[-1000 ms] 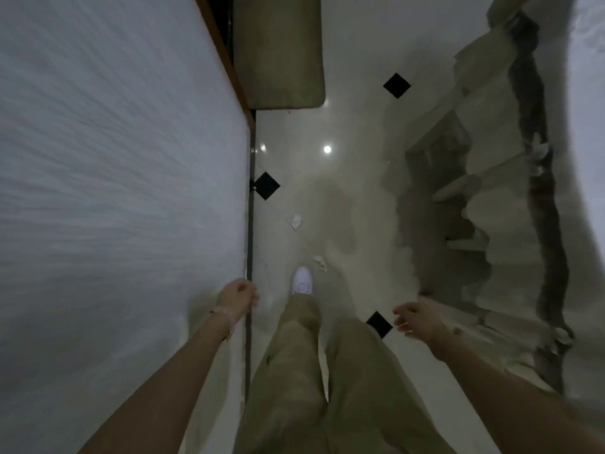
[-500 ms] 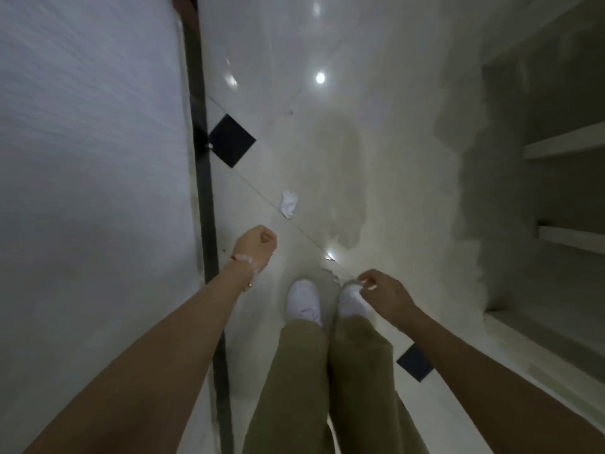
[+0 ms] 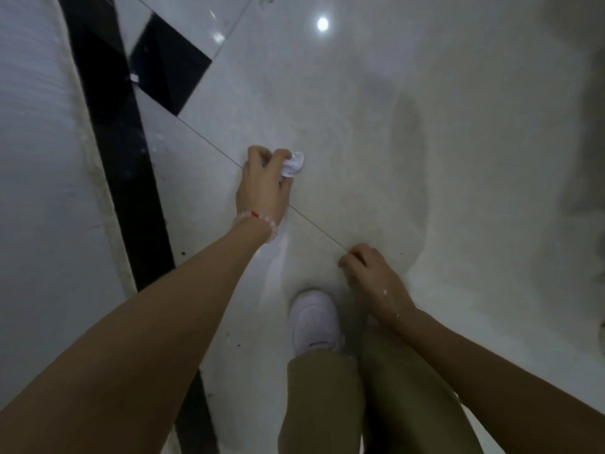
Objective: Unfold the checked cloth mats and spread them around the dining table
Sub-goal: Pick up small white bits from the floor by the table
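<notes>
Checked cloth mats are nowhere in view, so spreading seems unstarted: the left hand point(image 3: 262, 181) pinches a crumpled white scrap point(image 3: 293, 163), perhaps tissue, on the floor point(image 3: 393, 142), while the right hand point(image 3: 373, 280) curls, round what I cannot tell.

The left hand point(image 3: 262, 185) has been lowered to the floor point(image 3: 360, 126) and closed on the crumpled white paper point(image 3: 293, 163), which half a second ago lay free ahead of the fist. The paper is now pinched at the fingertips, its bulk projecting to the right of the grip. The right hand point(image 3: 373, 280) has been brought down beside the shoe point(image 3: 314, 319), fingers curled; the small scrap formerly seen just ahead of them is no longer visible.
</notes>
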